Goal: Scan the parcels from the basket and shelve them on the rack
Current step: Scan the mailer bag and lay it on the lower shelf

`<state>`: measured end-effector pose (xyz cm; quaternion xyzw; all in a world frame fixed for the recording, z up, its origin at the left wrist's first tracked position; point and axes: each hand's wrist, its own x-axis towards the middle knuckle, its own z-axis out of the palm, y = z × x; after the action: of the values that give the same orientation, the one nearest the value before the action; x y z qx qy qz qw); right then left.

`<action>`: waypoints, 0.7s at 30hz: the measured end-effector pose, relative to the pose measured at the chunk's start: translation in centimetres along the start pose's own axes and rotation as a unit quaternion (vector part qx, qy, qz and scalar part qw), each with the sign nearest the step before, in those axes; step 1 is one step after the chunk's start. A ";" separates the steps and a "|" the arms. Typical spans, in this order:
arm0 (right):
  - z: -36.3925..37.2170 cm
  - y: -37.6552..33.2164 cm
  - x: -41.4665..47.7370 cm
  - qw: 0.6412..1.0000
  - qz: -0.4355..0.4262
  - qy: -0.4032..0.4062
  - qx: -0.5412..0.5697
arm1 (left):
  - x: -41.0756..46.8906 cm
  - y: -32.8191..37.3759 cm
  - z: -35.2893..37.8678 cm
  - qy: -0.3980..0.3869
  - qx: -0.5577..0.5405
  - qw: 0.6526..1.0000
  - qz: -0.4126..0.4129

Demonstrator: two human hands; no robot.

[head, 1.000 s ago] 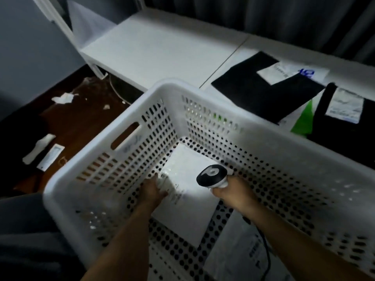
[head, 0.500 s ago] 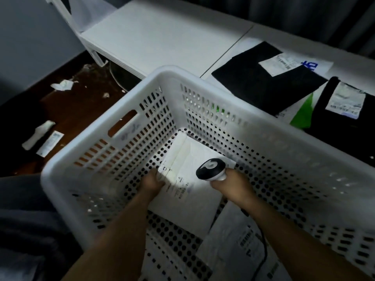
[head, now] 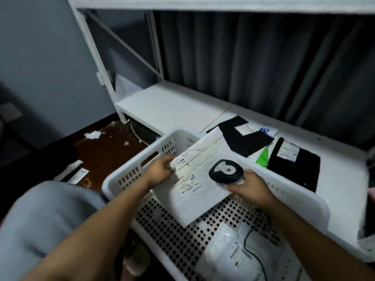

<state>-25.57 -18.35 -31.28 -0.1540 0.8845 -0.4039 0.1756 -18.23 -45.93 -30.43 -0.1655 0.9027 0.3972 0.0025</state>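
Over the basket's far corner: white parcel being held up, left grip pinching its label edge, right grip clasping the scanner at its right edge; long axis pointing toward the rack shelf ahead, left grip nearer

The left stretch of the white rack's lower shelf board lies bare and open from the front. A white upright post and a thin diagonal brace bound its left end. Its right stretch is filled by a black flat parcel with a white label, a green-and-white bag and a second black labelled parcel. A dark grey curtain closes the back, and an upper white shelf board caps the bay.

In front stands the white perforated plastic basket. The white padded envelope, gripped by the left hand, covers its far half. Beside it the right hand holds a black-and-white scanner. Below, a crinkled plastic parcel and a black cable occupy the near right floor; the near left floor is bare.
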 end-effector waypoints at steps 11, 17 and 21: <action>-9.5 -5.6 -10.3 0.980 -0.081 0.071 0.167 | -4.8 8.5 -6.1 -0.018 -0.089 0.978 0.186; -9.6 -5.4 -11.2 0.932 -0.058 0.145 0.328 | -6.2 8.5 -4.6 0.140 -0.142 0.975 0.098; -9.6 -4.9 -10.6 0.893 -0.014 0.199 0.403 | -6.4 8.2 -2.9 0.072 -0.250 0.965 0.022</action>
<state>-19.64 -10.68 -19.71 0.0011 0.6601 -0.7502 0.0369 -14.30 -40.94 -21.75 -0.1686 0.7761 0.5972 -0.1125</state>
